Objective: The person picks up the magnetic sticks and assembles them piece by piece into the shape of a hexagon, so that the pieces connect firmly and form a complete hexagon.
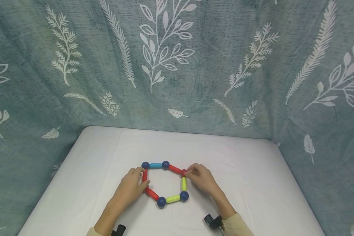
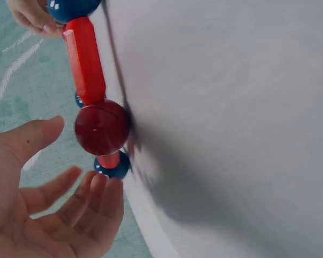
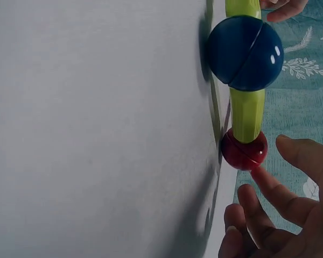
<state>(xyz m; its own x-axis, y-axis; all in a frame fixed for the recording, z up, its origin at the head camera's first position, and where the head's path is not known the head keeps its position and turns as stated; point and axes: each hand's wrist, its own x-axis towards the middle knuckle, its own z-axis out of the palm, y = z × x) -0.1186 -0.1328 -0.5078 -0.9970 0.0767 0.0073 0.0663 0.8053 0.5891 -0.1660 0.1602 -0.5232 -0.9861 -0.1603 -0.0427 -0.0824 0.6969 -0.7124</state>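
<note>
I see the rod-and-ball ring [image 1: 165,181] lying flat on the white table [image 1: 253,183] between both hands: left hand [image 1: 131,187] loose-fingered against its left red rod [image 1: 145,175], right hand [image 1: 201,178] fingertips touching the red ball [image 1: 184,172].

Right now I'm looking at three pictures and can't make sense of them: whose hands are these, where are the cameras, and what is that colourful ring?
There is no machine here, only a person working with two bare hands. The wide picture comes from a camera on the person's head, looking down at a white table with a leaf-patterned curtain behind it. The other two come from small cameras strapped to each wrist, so they show the same toy from very close and sideways.

On the table lies a ring of toy rods and balls: red, blue and yellow-green rods joined by dark blue and red balls. The left hand touches the ring's left side by a red ball. The right hand touches another red ball at the right corner with a fingertip. Neither hand lifts anything.
</note>
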